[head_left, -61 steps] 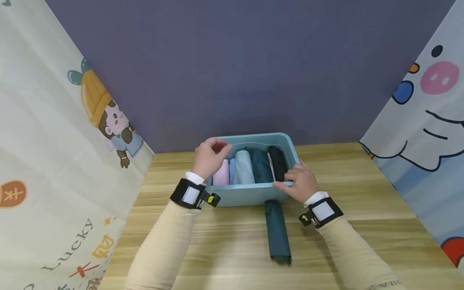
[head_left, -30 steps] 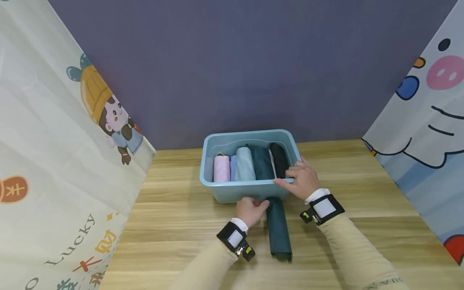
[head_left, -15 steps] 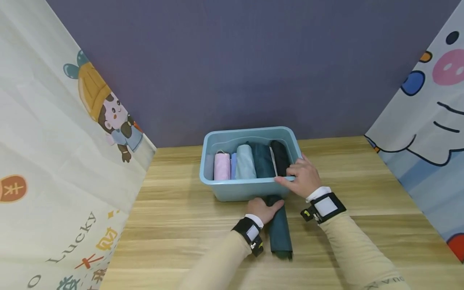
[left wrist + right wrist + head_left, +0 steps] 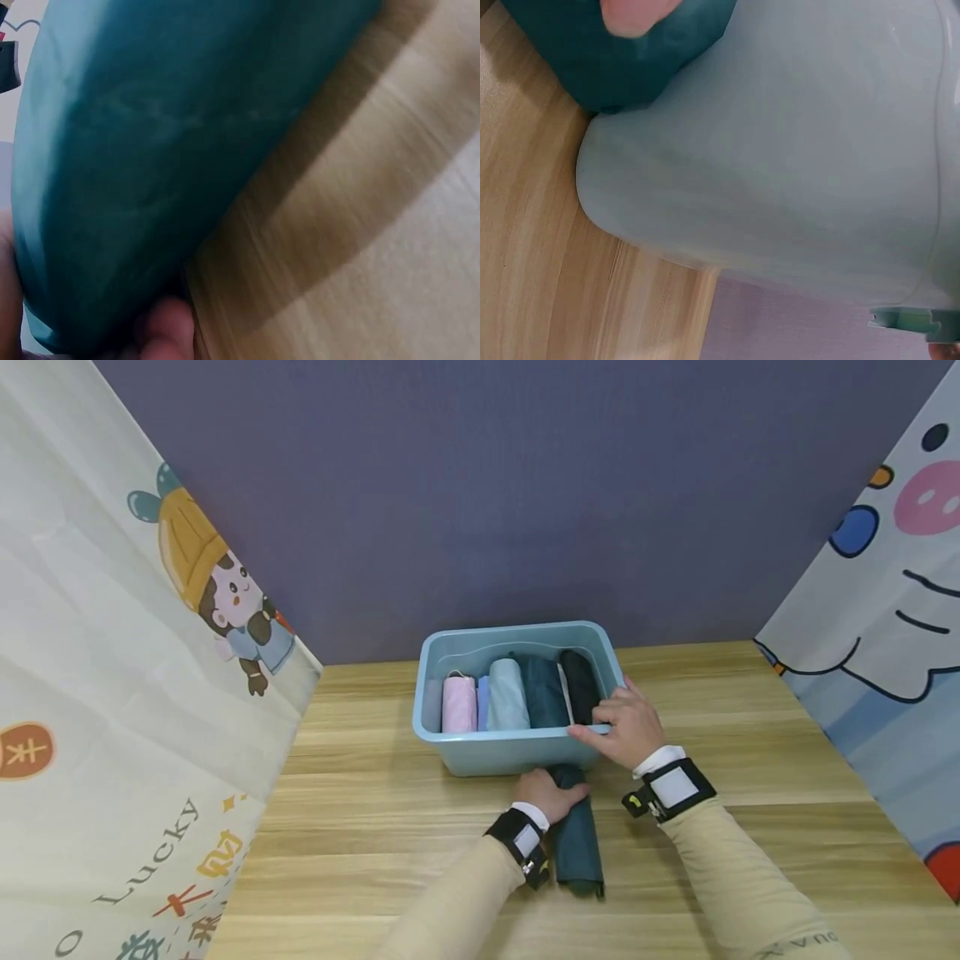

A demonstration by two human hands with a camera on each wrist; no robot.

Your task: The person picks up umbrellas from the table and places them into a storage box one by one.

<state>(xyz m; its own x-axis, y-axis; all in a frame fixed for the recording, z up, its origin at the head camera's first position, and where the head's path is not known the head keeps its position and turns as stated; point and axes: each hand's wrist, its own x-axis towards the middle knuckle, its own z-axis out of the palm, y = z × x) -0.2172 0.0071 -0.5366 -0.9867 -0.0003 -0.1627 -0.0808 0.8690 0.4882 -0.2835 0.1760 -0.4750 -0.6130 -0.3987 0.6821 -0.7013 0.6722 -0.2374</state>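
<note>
A dark green fabric roll (image 4: 579, 847), like a folded umbrella, lies lengthwise on the table in front of the light blue bin (image 4: 517, 754). My left hand (image 4: 546, 795) grips its far end, thumb across the top. In the left wrist view the green fabric (image 4: 142, 150) fills much of the picture, with fingertips curled at its lower end. My right hand (image 4: 624, 728) holds the bin's near right corner, thumb along the front rim. Inside the bin stand a pink roll (image 4: 459, 705), a blue strip (image 4: 483, 703), a light blue roll (image 4: 507, 695), a dark teal roll (image 4: 543, 692) and a black roll (image 4: 578, 687).
The wooden table (image 4: 352, 827) carries the bin near its back edge, before a purple-grey wall (image 4: 480, 502). Printed white curtains hang at the left (image 4: 90, 635) and right (image 4: 862, 635).
My left hand has come down from the bin's left side to the green roll and taken hold of its far end. The right hand has stayed on the bin's corner.
</note>
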